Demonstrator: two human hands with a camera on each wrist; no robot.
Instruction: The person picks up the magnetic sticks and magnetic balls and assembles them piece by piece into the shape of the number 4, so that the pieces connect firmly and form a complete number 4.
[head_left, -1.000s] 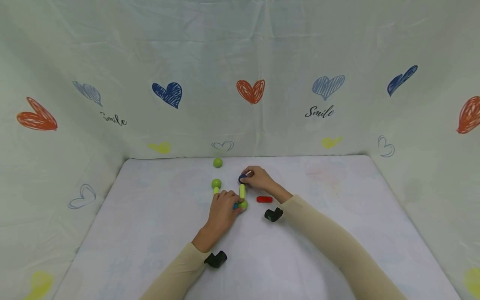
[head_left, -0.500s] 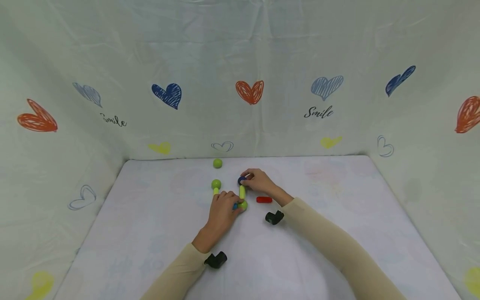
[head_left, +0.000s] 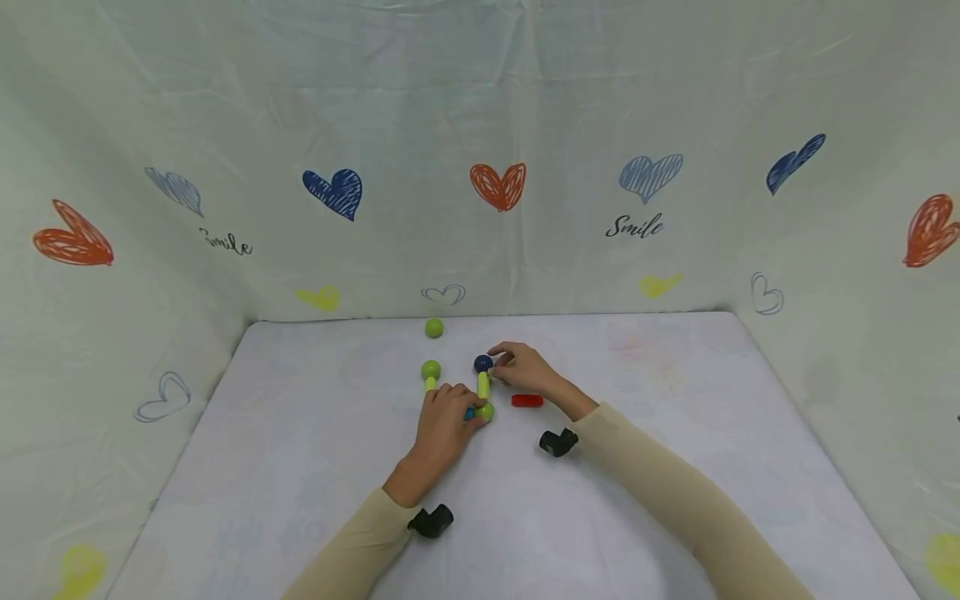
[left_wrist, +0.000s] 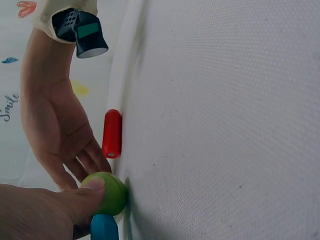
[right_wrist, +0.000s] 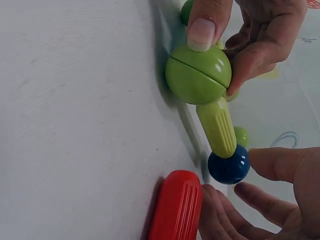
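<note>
My left hand (head_left: 442, 421) pinches a green ball (right_wrist: 195, 75) between thumb and fingers, low on the table. From that ball a yellow-green rod (right_wrist: 217, 127) runs away to a dark blue ball (right_wrist: 229, 167), which sits against its far end. A light blue rod (left_wrist: 104, 227) meets the green ball on its left side, partly hidden by the hand. My right hand (head_left: 522, 367) is just right of the dark blue ball, thumb and forefinger spread beside it; the thumb tip is very near or touching. Nearest to that hand on the table lies a red rod (head_left: 527, 401).
Left of the joined pieces, a second green ball (head_left: 431, 369) tops another yellow-green rod (head_left: 431, 384), its lower part behind the left hand. A loose green ball (head_left: 434, 328) sits near the table's back edge. A printed curtain (head_left: 405, 250) hangs behind the white table (head_left: 637, 467).
The right hand has brought the dark blue ball down to the rod's far end, then loosened its fingers and shifted slightly right. The left hand has stayed in place.
</note>
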